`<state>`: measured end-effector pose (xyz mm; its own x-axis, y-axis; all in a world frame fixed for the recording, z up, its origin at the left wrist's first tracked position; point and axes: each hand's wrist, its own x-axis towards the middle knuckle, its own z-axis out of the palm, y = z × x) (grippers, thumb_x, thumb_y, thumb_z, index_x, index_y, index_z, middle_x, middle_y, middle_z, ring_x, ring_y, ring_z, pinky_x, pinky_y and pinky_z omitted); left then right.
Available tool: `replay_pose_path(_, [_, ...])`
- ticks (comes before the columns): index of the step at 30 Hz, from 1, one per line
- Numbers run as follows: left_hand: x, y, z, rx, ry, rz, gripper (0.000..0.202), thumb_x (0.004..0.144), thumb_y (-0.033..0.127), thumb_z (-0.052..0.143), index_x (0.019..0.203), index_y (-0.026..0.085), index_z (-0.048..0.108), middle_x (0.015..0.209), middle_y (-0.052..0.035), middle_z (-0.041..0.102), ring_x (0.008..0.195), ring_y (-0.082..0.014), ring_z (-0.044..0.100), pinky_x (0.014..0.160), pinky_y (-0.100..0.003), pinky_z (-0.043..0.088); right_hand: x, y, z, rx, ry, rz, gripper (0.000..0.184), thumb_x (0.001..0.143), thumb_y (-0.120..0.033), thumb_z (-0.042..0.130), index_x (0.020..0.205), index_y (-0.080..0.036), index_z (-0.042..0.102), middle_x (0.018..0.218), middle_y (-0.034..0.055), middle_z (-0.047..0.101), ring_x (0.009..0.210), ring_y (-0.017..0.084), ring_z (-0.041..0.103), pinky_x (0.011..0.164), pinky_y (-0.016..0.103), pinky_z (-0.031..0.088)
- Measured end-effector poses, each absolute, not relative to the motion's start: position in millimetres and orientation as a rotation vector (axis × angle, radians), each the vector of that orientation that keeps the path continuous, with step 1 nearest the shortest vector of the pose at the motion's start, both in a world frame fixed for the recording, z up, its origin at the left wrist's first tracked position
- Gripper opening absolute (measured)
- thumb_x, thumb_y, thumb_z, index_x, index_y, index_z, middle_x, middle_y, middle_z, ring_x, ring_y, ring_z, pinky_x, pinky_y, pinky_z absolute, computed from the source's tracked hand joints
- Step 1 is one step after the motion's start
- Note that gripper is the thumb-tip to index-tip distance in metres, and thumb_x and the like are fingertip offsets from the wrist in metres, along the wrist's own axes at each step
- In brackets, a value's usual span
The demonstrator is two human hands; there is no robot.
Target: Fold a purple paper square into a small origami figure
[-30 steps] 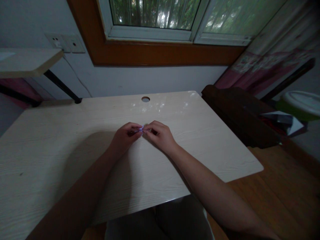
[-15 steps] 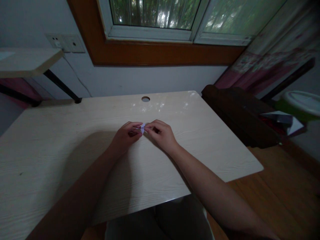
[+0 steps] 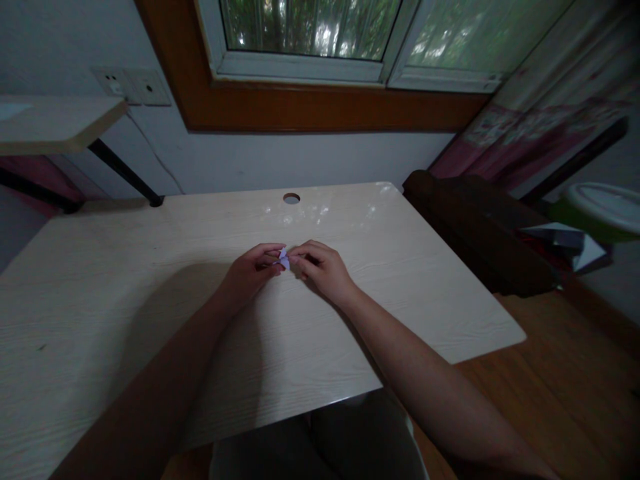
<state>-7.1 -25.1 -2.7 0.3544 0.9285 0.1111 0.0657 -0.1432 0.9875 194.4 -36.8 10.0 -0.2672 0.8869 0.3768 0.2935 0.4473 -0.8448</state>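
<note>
A bare left hand [image 3: 253, 270] grasps a small lavender piece of thin, sheet-like material [image 3: 285, 263] between thumb and fingers, while the right hand [image 3: 321, 263], thumb and forefinger drawn together, pinches at its right side. More of the piece shows between the fingertips than a second ago, its two flaps spread apart, suggesting fine fingertip adjustment. The fingers themselves hide part of it, and dim light blurs its detail. Both hands work above a pale wood-grain table [image 3: 380, 313]. Beyond lie a round cable hole [image 3: 291, 199] and a brown-framed window [image 3: 320, 110]; at right, dark brown wooden furniture [image 3: 470, 227] adjoins the table.
</note>
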Motion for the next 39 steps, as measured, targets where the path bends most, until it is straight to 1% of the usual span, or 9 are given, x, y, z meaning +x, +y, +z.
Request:
replay_pose_path(5, [-7.9,-22.9,-5.8,1.485,0.892,0.999,0.046,0.076,0.028,0.074,0.120,0.022,0.062,0.097,-0.0046,0.071,0.089,-0.0169,0.067,0.081,-0.031,0.054,194.4,-36.3,7.7,-0.998,-1.767,0.916,0.017,0.092,-0.033,0.060,0.097,-0.022,0.072,0.092,0.0033,0.066,0.059,0.008,0.059,0.058,0.023,0.048])
replay_pose_path(11, [-6.4,-23.6,-6.3,1.431,0.883,1.023,0.045,0.076,0.023,0.073,0.119,0.022,0.061,0.100,-0.0033,0.067,0.089,-0.0148,0.067,0.081,-0.029,0.053,193.9,-35.9,5.9,-1.017,-1.717,0.973,0.021,0.091,-0.038,0.062,0.098,-0.021,0.072,0.089,0.0029,0.067,0.058,0.009,0.058,0.058,0.023,0.048])
replay_pose_path(17, [-5.6,-24.4,-3.4,1.377,0.892,1.059,0.045,0.075,0.026,0.076,0.117,0.020,0.060,0.100,-0.0046,0.069,0.088,-0.0160,0.067,0.081,-0.030,0.053,194.6,-34.9,5.3,-1.042,-1.675,0.934,0.020,0.089,-0.037,0.064,0.097,-0.021,0.073,0.085,0.0023,0.067,0.057,0.009,0.058,0.055,0.023,0.046])
replay_pose_path(21, [-5.0,-25.6,-1.3,1.380,0.974,1.099,0.037,0.073,0.029,0.078,0.104,0.018,0.061,0.087,-0.0033,0.071,0.080,-0.0161,0.068,0.077,-0.031,0.053,195.4,-34.3,4.7,-1.068,-1.645,0.866,0.017,0.087,-0.035,0.066,0.095,-0.021,0.074,0.082,0.0018,0.066,0.054,0.008,0.057,0.053,0.023,0.045])
replay_pose_path(24, [-5.2,-26.9,-1.4,1.415,1.014,1.109,0.028,0.075,0.033,0.076,0.095,0.018,0.061,0.079,-0.0018,0.071,0.074,-0.0151,0.067,0.073,-0.028,0.052,194.9,-35.3,6.9,-1.068,-1.662,0.838,0.016,0.088,-0.032,0.066,0.096,-0.021,0.074,0.083,0.0020,0.067,0.053,0.008,0.057,0.053,0.022,0.046])
replay_pose_path(28, [-6.3,-27.7,-2.3,1.468,1.041,1.101,0.025,0.077,0.035,0.075,0.093,0.019,0.064,0.076,-0.0013,0.071,0.072,-0.0146,0.067,0.069,-0.026,0.051,194.0,-37.1,10.0,-1.054,-1.716,0.814,0.016,0.089,-0.031,0.064,0.097,-0.022,0.075,0.083,0.0018,0.068,0.055,0.008,0.057,0.054,0.022,0.047])
replay_pose_path(33, [-6.5,-27.2,-1.6,1.472,1.038,1.118,0.025,0.077,0.038,0.074,0.090,0.018,0.066,0.075,-0.0016,0.071,0.072,-0.0152,0.067,0.070,-0.027,0.052,194.3,-37.2,8.7,-1.039,-1.734,0.820,0.018,0.090,-0.034,0.063,0.098,-0.023,0.075,0.084,0.0023,0.068,0.056,0.008,0.058,0.054,0.022,0.048])
replay_pose_path(39, [-6.7,-27.6,0.2,1.490,1.059,1.120,0.024,0.077,0.038,0.074,0.088,0.018,0.066,0.074,-0.0017,0.071,0.070,-0.0150,0.067,0.067,-0.026,0.051,193.7,-37.7,8.8,-1.016,-1.733,0.860,0.017,0.089,-0.034,0.064,0.098,-0.024,0.075,0.086,0.0024,0.068,0.056,0.008,0.058,0.054,0.022,0.048])
